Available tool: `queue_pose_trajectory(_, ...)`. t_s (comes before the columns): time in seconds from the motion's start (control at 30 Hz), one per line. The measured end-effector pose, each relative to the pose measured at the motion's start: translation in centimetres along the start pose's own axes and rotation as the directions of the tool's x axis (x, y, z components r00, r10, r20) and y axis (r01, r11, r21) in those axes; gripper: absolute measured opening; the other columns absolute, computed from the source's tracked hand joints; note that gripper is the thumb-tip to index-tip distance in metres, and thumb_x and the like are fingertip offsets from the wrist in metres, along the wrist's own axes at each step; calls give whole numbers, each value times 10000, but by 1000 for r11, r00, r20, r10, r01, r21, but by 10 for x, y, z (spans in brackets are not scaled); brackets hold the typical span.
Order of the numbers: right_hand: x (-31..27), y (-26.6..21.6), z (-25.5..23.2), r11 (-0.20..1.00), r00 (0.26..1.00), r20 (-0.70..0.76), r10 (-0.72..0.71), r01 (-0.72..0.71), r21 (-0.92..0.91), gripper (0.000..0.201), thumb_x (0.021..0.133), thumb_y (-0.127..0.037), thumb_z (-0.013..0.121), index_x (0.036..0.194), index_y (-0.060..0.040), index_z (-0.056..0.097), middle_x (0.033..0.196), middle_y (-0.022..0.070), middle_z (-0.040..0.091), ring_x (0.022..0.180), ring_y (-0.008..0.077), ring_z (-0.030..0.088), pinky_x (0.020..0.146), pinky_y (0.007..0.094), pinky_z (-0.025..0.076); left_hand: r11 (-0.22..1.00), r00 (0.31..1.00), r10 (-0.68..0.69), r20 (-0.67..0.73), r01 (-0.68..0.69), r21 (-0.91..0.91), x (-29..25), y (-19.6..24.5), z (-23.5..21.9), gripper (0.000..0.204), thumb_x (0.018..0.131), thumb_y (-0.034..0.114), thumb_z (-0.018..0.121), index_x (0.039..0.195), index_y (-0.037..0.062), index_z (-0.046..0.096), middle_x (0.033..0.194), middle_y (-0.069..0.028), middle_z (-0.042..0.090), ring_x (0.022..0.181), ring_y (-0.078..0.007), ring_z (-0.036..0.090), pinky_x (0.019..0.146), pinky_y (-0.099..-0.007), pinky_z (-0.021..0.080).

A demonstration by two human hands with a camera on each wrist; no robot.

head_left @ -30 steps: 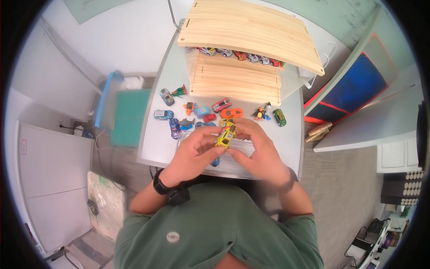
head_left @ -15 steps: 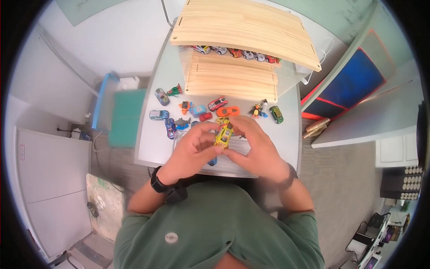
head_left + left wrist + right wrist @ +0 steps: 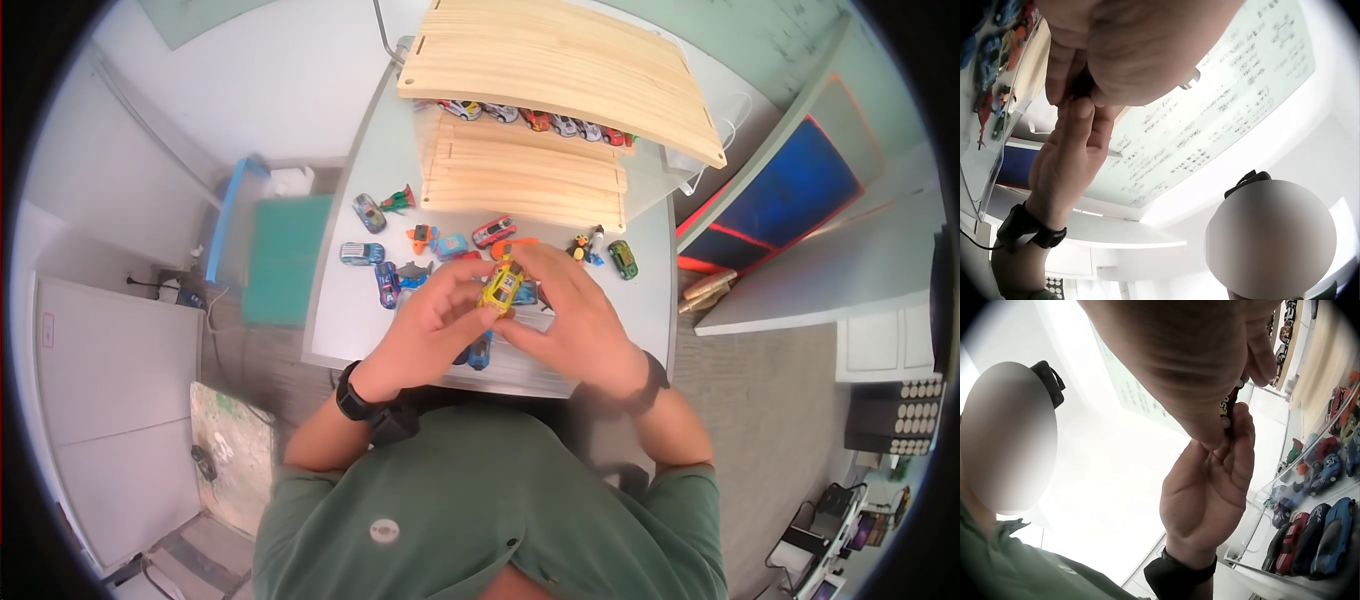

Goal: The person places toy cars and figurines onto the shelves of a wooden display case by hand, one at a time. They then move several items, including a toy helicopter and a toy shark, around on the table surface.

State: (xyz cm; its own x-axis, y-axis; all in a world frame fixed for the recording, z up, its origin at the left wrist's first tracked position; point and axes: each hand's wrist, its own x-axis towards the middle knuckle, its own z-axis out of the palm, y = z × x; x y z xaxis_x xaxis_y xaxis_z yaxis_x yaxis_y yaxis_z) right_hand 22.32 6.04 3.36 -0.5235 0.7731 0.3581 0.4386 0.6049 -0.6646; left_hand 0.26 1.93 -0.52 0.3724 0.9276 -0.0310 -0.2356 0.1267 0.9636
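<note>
A yellow toy car [image 3: 502, 287] with a white number panel is held up in front of the chest, over the front of the table. My left hand [image 3: 425, 325] pinches it at its near left side, thumb at the lower end. From the other side my right hand [image 3: 580, 315] holds it, fingers curled over the far end. In the right wrist view, only a dark strip of the car [image 3: 1230, 406] shows between the hands. Below them a clear box [image 3: 1266, 572] holds several toy cars, among them a blue one [image 3: 480, 351].
Toy cars and figures lie about the table [image 3: 340, 310]: a red car [image 3: 494, 232], a green car [image 3: 623, 259], a penguin figure [image 3: 578, 247], a grey shark [image 3: 413, 271]. Behind them stands a wooden shelf [image 3: 560, 60] with a row of cars [image 3: 535, 120] inside.
The yellow car has turned a little, its far end leaning further right. My right hand has shifted slightly with it, and more of the blue cars below shows.
</note>
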Motion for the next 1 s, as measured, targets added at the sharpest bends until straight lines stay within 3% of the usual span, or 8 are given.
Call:
queue_pose_trajectory(0.3,30,6,8,997,997,3,-78,78,-30,621,805,-208,894,1300,12,591,1269,221,657,1168,415,651,994,462,549,994,992,111,-53,-111,0,-1,2,-14,488,1110,49,550,1570,0,396,1395,-161,651,1254,-238,673,1083,-390,541)
queue_pose_trajectory(0.5,60,22,5,993,1000,0,13,-13,-119,621,850,-277,859,1324,16,587,1295,218,653,1199,397,640,1015,460,543,993,959,112,-259,-96,71,-14,7,-46,478,1098,81,595,1548,22,443,1353,-137,676,1090,-174,697,921,-321,572)
queue_pose_trajectory(0.57,63,26,4,989,996,37,80,-74,-129,625,863,-293,849,1342,13,588,1307,214,650,1215,389,629,1026,448,540,979,894,166,-416,-97,182,-24,2,-67,418,1094,102,617,1489,29,500,1284,-109,703,959,-127,670,830,-290,551)
queue_pose_trajectory(0.7,63,28,3,987,994,47,98,-92,-128,627,870,-312,843,1343,14,591,1305,222,647,1216,393,624,1033,448,537,972,818,191,-543,-79,222,-51,-21,-104,346,1091,106,628,1418,28,548,1213,-81,713,916,-101,622,823,-272,525)
queue_pose_trajectory(0.77,63,28,4,978,983,77,168,-156,-141,633,872,-318,844,1346,13,587,1252,232,660,1201,395,628,1032,452,536,895,683,361,-635,-61,443,-60,-46,-122,311,1073,131,658,1357,29,580,1078,-29,722,944,-97,627,883,-281,525)
queue_pose_trajectory(0.8,64,31,4,978,983,78,168,-156,-138,633,872,-318,844,1346,13,587,1252,232,660,1201,395,628,1032,452,536,833,649,382,-658,66,549,-65,-55,-129,302,1048,99,667,1331,19,602,1089,-47,706,984,-139,633,941,-316,520)
queue_pose_trajectory(0.9,75,45,3,982,988,93,124,-109,-156,610,879,-325,840,1322,10,587,1201,236,675,1186,394,637,1011,454,542,688,640,436,-633,217,693,-70,-59,-121,315,1019,64,665,1327,13,616,1136,-85,696,1045,-196,636,984,-358,514)
queue_pose_trajectory(1.0,94,53,4,947,972,100,213,-180,-267,565,900,-366,818,1260,3,587,1193,236,693,1139,400,664,965,463,551,696,644,426,-635,214,685,-70,-72,-124,355,1001,41,658,1352,15,610,1190,-117,678,1106,-241,636,1007,-376,514)
